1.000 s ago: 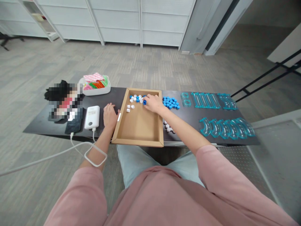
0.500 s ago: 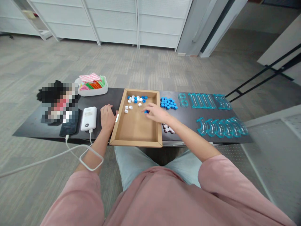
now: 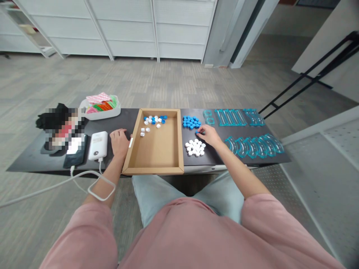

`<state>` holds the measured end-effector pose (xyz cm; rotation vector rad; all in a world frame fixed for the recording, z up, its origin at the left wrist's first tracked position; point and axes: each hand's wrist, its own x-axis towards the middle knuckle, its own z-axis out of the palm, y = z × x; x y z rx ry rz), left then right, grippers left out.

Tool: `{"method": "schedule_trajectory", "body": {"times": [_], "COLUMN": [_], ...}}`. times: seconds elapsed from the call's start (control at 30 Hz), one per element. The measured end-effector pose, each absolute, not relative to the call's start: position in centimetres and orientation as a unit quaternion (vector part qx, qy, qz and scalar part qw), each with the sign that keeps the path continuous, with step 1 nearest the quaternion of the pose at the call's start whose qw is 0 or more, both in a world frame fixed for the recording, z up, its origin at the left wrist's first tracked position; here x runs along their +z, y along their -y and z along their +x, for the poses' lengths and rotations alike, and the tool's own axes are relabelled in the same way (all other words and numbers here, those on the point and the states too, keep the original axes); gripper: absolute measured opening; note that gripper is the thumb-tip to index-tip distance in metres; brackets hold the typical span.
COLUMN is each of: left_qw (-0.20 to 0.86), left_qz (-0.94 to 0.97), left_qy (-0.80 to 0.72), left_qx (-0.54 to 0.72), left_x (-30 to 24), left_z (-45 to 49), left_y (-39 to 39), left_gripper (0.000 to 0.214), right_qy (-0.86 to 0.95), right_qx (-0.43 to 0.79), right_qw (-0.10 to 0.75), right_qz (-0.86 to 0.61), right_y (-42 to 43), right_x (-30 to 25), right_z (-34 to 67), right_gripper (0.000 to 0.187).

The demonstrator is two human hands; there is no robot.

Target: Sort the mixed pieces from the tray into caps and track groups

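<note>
A shallow cardboard tray (image 3: pixel 153 164) lies on a black table (image 3: pixel 30 158), with several small blue and white pieces (image 3: pixel 153 120) in its far left corner. My left hand (image 3: pixel 119 142) rests flat against the tray's left wall, fingers apart. My right hand (image 3: pixel 209 135) is to the right of the tray, fingertips pinched on a blue piece at the near edge of a group of blue pieces (image 3: pixel 191 122). A cluster of white pieces (image 3: pixel 195 147) lies just left of that hand.
Teal curved and straight track pieces (image 3: pixel 254 145) fill the table's right end. A white power bank (image 3: pixel 98 145) with a cable, a phone (image 3: pixel 73 155) and a white tub of coloured items (image 3: pixel 101 107) sit on the left. My lap is below the table edge.
My right hand left the tray's far corner carrying a blue piece, crossed the right wall and now sits at the blue group. My left hand stayed put.
</note>
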<state>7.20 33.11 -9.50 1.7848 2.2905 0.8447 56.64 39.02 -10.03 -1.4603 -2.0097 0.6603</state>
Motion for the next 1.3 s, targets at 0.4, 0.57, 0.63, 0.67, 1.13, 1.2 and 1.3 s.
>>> {"method": "schedule_trajectory", "body": {"times": [0.4, 0.57, 0.63, 0.67, 1.13, 1.2, 1.3], "left_qw": [0.058, 0.047, 0.043, 0.041, 0.038, 0.042, 0.054], "left_qz": [0.599, 0.595, 0.595, 0.596, 0.600, 0.601, 0.603], "left_qy": [-0.752, -0.757, -0.758, -0.758, -0.754, -0.750, -0.747], "left_qx": [0.270, 0.267, 0.264, 0.263, 0.265, 0.273, 0.274], "left_x": [-10.0, -9.9, -9.8, -9.8, -10.5, -10.7, -10.6], "left_z": [6.6, 6.9, 7.1, 7.1, 7.0, 6.9, 6.9], "left_y": [-33.2, -33.3, -33.3, -33.3, -33.4, -33.5, -33.6], "left_gripper": [0.047, 0.042, 0.040, 0.039, 0.040, 0.039, 0.038], "right_qy": [0.804, 0.883, 0.892, 0.895, 0.850, 0.830, 0.802], "right_qx": [0.204, 0.223, 0.200, 0.186, 0.242, 0.211, 0.201], "right_qw": [0.319, 0.193, 0.130, 0.099, 0.241, 0.263, 0.247], "right_qz": [-0.458, -0.365, -0.383, -0.394, -0.400, -0.444, -0.505], "right_y": [-40.4, -42.6, -44.0, -44.6, -41.9, -40.9, -39.0], "right_x": [-7.2, -5.2, -4.9, -4.8, -2.5, -1.7, -2.2], "right_z": [50.4, 40.5, 36.9, 35.5, 44.6, 49.7, 56.0], "right_gripper": [0.007, 0.037, 0.037, 0.035, 0.024, 0.026, 0.025]}}
